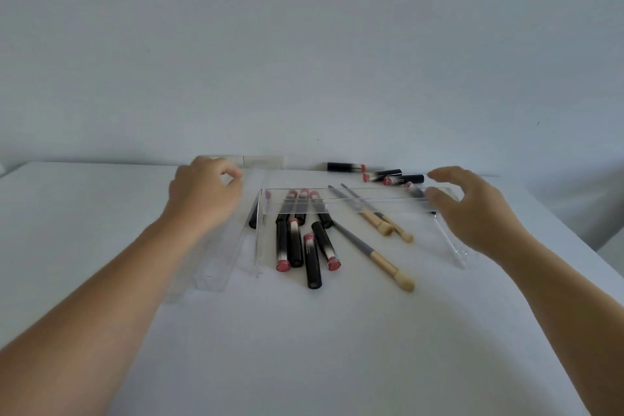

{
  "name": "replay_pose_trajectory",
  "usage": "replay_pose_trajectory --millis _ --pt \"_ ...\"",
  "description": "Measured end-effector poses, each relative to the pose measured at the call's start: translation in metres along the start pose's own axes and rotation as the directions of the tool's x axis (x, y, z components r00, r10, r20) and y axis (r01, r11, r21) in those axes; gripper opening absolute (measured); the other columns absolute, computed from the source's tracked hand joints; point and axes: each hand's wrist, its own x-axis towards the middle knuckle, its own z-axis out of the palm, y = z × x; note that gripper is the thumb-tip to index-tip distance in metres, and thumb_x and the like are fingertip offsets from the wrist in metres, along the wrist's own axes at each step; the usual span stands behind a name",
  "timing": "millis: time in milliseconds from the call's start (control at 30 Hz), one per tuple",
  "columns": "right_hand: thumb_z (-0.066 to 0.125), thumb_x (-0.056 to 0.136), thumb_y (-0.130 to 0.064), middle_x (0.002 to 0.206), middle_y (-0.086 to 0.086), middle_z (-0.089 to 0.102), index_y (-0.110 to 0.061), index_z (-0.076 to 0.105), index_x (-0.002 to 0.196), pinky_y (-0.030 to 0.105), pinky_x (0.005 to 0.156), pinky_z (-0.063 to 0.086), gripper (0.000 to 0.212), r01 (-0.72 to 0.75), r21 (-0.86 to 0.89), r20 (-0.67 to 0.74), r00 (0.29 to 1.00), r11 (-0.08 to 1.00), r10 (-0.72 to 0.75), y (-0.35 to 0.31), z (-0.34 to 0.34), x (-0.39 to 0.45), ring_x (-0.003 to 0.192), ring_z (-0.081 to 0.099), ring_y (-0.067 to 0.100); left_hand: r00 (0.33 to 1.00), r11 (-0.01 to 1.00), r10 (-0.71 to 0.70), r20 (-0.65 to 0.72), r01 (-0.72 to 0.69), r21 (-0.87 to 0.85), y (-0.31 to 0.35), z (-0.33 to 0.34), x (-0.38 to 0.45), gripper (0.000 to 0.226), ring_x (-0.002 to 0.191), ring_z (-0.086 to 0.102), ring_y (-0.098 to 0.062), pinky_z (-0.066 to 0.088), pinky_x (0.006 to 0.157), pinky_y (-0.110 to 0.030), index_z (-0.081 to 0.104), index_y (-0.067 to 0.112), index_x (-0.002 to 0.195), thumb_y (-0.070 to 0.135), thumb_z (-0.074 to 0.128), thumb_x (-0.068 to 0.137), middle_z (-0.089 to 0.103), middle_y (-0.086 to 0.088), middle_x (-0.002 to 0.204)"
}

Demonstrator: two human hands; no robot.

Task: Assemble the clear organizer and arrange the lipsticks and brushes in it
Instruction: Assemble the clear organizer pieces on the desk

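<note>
A clear organizer shell (pixel 354 201) stands in the middle of the white table, its front open. Several black lipsticks with pink ends (pixel 312 260) lie inside and in front of it. Three grey-handled brushes (pixel 371 252) with pale tips lie slanted beside them. A separate long clear piece (pixel 219 263) lies left of the shell, blurred. My left hand (pixel 202 194) has its fingers curled and pinched at the far end of that piece. My right hand (pixel 472 209) hovers with fingers spread at the shell's right end, the thumb close to the top rim.
Three more lipsticks (pixel 346 167) lie at the back right, behind the shell. A low white block (pixel 263 161) sits against the wall at the back. The table's right edge (pixel 574 236) runs close to my right arm.
</note>
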Motion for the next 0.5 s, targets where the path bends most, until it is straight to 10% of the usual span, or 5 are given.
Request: replay_pose_trajectory --millis 267,500 --pt "0.056 0.092 -0.045 0.128 -0.015 0.059 -0.035 0.063 0.123 0.027 0.091 0.035 0.034 0.264 -0.181 0.208 0.952 0.947 -0.225 -0.036 0.016 0.001 0.114 0.05 0.008 0.992 0.96 -0.041 0.116 0.007 0.28 -0.002 0.003 -0.011 0.031 0.112 0.046 -0.03 0.028 0.084 -0.036 0.067 0.034 0.078 0.065 0.068 0.078 0.053 -0.001 0.115" --pt "0.054 0.09 -0.051 0.13 -0.014 0.058 -0.037 0.059 0.126 0.029 0.093 0.037 0.039 0.23 -0.22 0.231 0.957 0.948 -0.178 -0.022 0.016 0.0 0.118 0.051 0.011 0.96 0.927 -0.093 0.263 -0.012 0.374 0.013 -0.004 -0.011 0.041 0.11 0.048 -0.027 0.037 0.088 -0.036 0.056 0.024 0.106 0.055 0.064 0.079 0.054 -0.002 0.117"
